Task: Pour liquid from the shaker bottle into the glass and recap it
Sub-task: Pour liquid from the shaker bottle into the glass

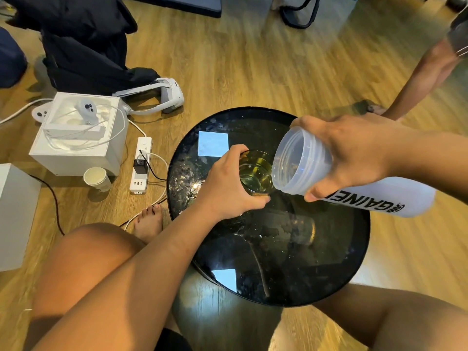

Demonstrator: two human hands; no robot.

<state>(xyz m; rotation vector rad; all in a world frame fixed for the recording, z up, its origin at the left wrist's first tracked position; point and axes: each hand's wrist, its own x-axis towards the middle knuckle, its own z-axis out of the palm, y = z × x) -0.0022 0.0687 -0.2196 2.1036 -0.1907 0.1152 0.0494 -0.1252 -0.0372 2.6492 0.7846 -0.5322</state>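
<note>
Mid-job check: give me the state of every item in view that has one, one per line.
Shaker bottle: uncapped, tipped mouth-first toward the glass, in the right hand's grip.
Glass: upright on the table, partly filled, steadied by the left hand.
Paper cup: upright on the floor.
Power strip: charger plugged in.

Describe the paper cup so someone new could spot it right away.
Start at the round black table and look left to the floor. Past the white power strip, the paper cup lies tipped beside a white box, the only cup off the table.
</note>
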